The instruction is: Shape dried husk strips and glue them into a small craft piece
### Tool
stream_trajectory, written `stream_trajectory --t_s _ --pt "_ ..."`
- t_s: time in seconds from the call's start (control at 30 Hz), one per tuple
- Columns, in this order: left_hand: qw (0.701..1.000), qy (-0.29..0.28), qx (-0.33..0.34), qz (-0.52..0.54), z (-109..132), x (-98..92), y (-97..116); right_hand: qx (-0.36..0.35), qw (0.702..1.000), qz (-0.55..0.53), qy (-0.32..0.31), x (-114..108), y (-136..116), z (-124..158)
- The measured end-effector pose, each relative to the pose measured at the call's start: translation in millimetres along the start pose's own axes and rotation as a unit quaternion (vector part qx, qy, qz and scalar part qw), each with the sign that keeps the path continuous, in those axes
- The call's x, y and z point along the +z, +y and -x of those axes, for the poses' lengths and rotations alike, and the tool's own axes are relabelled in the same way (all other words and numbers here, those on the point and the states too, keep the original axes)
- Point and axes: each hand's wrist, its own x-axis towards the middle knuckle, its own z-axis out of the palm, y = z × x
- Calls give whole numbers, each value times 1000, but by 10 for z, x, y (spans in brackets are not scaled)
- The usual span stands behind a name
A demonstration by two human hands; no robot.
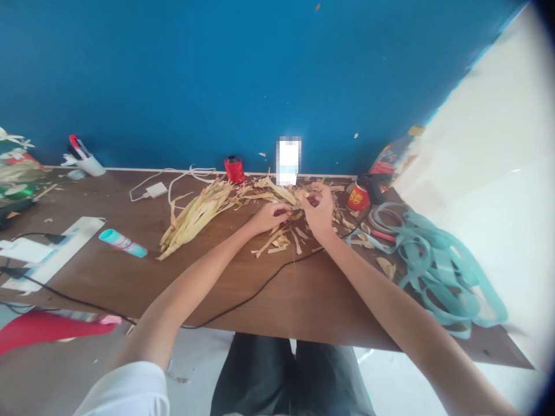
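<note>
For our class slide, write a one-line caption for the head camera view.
Left hand and right hand among dry husk-like scraps on a brown table, between a pale bundle and looped teal ribbon.

"Can you read any writing here?"
"Nothing for certain. The red cup (358,197) bears a yellow, character-like mark, too small to make out."
"And the lit screen (288,162)?"
"Coarse pixels and glare; no text legible there."

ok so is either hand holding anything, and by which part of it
I can't tell: the left hand and right hand are curled among dry husk scraps, too blurred to show any hold or its place.
</note>
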Motion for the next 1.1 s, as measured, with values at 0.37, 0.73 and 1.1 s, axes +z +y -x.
stream_trajectory --t_s 0.37,0.73,1.1 --pt "1000 -10 -11 25 11 9 81 -14 996 7 92 53 28 -4" --pt "993 0 -45 110 -18 -14 45 -40 994 16 97 42 -64 -38" --pt "990 -4 -52 132 -18 -19 20 -33 997 -18 60 56 -98 -99"
